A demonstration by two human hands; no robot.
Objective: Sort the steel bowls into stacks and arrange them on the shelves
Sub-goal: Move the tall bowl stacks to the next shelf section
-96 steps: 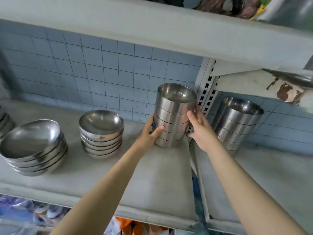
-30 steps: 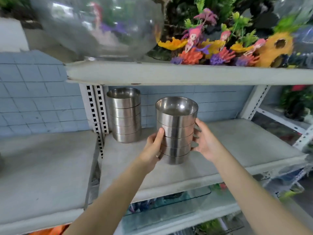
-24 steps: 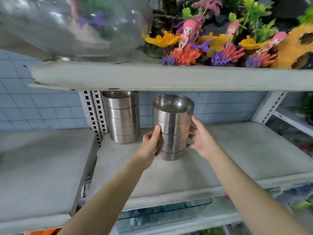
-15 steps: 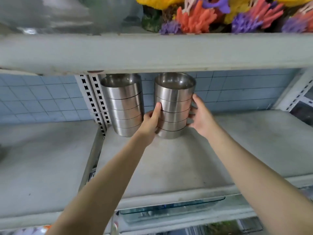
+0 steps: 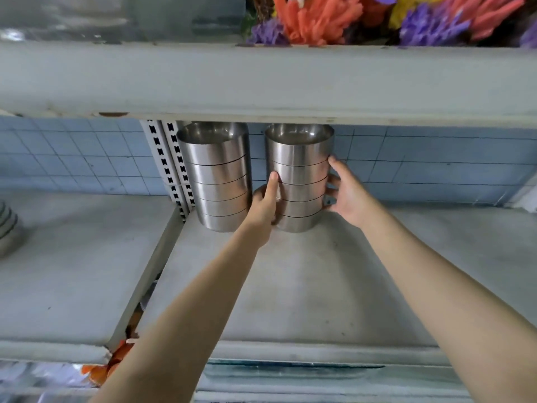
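Note:
A tall stack of straight-sided steel bowls (image 5: 299,175) stands at the back of the right shelf board (image 5: 290,286), near the blue tiled wall. My left hand (image 5: 266,206) grips its left side with the thumb up along the metal. My right hand (image 5: 345,193) holds its right side, fingers curled round the back. A second, matching stack of steel bowls (image 5: 216,175) stands just to the left, a narrow gap apart, beside the slotted upright (image 5: 168,164).
The upper shelf (image 5: 261,82) hangs low over both stacks and carries plastic coral ornaments (image 5: 319,16). The edge of another bowl stack (image 5: 7,225) shows at far left on the left shelf board (image 5: 72,271). A gap divides the two boards.
Both hands carried the stack from the left shelf board to the right one, then pushed it back toward the wall, where it now stands beside the other stack.

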